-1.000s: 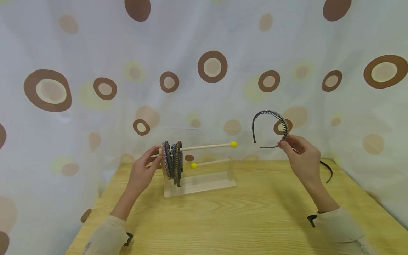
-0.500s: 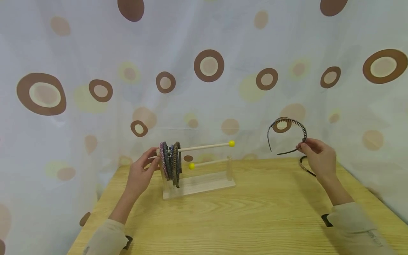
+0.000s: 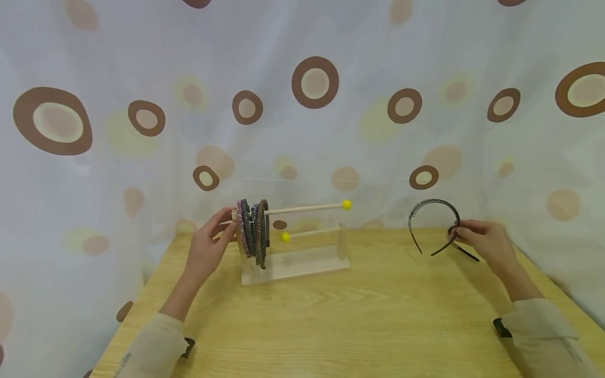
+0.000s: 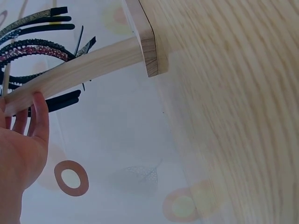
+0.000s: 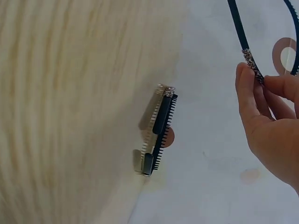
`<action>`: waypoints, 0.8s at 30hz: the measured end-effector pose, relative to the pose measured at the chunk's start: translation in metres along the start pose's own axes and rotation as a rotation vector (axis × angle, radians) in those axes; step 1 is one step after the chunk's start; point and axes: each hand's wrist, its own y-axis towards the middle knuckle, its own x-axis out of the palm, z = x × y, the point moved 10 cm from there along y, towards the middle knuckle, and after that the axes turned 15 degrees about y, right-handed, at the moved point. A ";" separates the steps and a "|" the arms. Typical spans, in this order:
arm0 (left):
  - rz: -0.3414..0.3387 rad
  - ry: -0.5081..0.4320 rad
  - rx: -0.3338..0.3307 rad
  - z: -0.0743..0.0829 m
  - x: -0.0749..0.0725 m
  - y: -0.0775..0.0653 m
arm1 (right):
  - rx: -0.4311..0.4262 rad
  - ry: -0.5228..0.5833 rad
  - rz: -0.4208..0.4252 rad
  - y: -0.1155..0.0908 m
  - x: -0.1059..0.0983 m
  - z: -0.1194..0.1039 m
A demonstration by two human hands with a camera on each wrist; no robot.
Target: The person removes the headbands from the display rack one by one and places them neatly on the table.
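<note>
My left hand (image 3: pixel 208 251) holds the top of the upright (image 4: pixel 88 65) of a wooden display stand (image 3: pixel 302 265). Several glittery headbands (image 3: pixel 261 236) hang bunched on the stand's upper rod (image 3: pixel 307 208), close beside that hand. On the right, my right hand (image 3: pixel 489 247) pinches one arm of a toothed dark headband (image 3: pixel 434 200) between thumb and fingers; its ends point down. In the right wrist view, glitter shows on the held headband (image 5: pixel 237 23) at the fingertips. A second toothed headband (image 5: pixel 161 119) lies on the table near this hand.
Yellow balls tip the upper rod (image 3: pixel 347 205) and the lower rod (image 3: pixel 285 237), which point opposite ways. A spotted curtain (image 3: pixel 312 142) hangs right behind and beside the wooden table (image 3: pixel 331 325).
My right hand has carried the headband to the right and lower, close over the headband on the table. My left hand keeps its hold on the stand.
</note>
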 end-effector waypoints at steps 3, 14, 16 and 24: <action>0.011 -0.011 0.004 0.001 -0.003 0.002 | 0.020 -0.047 -0.071 0.005 0.007 0.009; 0.008 -0.012 0.009 -0.002 0.002 0.000 | 0.132 -0.203 -0.203 0.016 -0.005 0.044; 0.009 -0.002 -0.002 -0.002 0.002 0.000 | 0.138 -0.235 -0.209 0.018 -0.004 0.044; 0.025 -0.007 -0.002 -0.001 0.000 -0.002 | 0.174 -0.317 -0.232 0.029 -0.004 0.052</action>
